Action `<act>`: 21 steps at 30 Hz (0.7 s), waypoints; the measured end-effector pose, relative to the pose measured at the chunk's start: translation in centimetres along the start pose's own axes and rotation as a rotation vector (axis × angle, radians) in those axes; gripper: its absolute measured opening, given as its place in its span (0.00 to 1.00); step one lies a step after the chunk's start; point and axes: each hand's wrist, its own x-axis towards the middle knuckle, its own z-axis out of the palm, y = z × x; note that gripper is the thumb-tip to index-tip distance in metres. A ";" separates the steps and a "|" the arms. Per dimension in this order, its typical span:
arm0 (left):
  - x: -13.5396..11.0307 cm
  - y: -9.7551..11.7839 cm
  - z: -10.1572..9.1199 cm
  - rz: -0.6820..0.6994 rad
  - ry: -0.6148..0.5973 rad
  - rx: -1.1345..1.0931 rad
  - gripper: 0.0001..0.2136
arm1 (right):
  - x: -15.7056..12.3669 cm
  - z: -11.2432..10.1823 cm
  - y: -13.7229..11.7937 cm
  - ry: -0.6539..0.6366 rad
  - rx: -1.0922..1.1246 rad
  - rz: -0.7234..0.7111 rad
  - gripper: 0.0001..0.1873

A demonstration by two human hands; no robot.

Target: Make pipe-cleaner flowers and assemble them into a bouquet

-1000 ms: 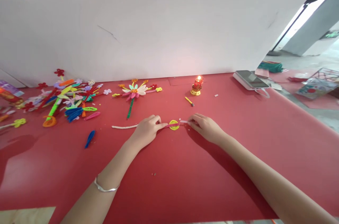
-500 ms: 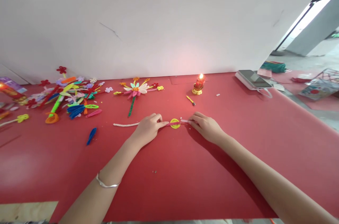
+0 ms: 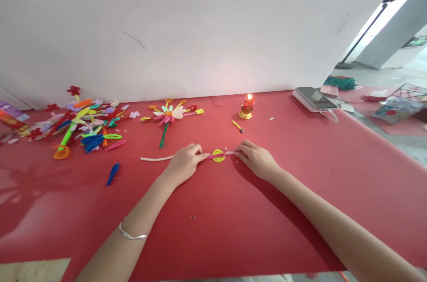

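My left hand (image 3: 184, 163) pinches one end of a short pink pipe cleaner (image 3: 216, 156) between thumb and finger. That pink piece lies across a yellow pipe-cleaner coil (image 3: 219, 159) on the red tabletop. A white pipe cleaner (image 3: 155, 159) sticks out to the left from beside my left hand; whether the hand holds it too is hidden. My right hand (image 3: 256, 157) is closed on a thin, pale, translucent stick (image 3: 230, 152). The stick's tip points at the right end of the pink piece, close to it; I cannot tell if they touch.
A pipe-cleaner flower (image 3: 169, 115) with a green stem lies beyond my left hand. Past my right hand burns a red candle (image 3: 248, 105), a small yellow tool (image 3: 238, 126) before it. Colourful pieces (image 3: 90, 124) pile up leftward, near a blue loop (image 3: 113, 174). A phone (image 3: 315, 97) lies right.
The view has shifted slightly, so most things sit a little further left. Both hands keep their grip and position. A larger shadow now falls on the table at far left.
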 end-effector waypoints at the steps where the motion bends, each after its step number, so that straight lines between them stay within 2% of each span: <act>1: 0.0 0.0 0.0 -0.001 -0.001 0.002 0.20 | 0.0 0.0 -0.1 0.004 0.003 0.010 0.14; 4: 0.0 0.1 -0.1 -0.006 -0.010 0.006 0.20 | 0.1 -0.2 -0.3 0.005 0.035 0.058 0.10; 7: 0.0 0.1 -0.1 -0.008 -0.014 0.012 0.19 | 0.1 -0.5 -0.4 -0.007 0.069 0.114 0.09; 12: 0.0 0.0 0.0 0.003 -0.001 0.014 0.19 | 0.0 -0.6 -0.3 -0.031 0.056 0.038 0.16; 21: 0.1 0.1 -0.1 0.001 -0.007 0.015 0.21 | 0.1 -0.4 -0.2 -0.034 0.029 0.038 0.14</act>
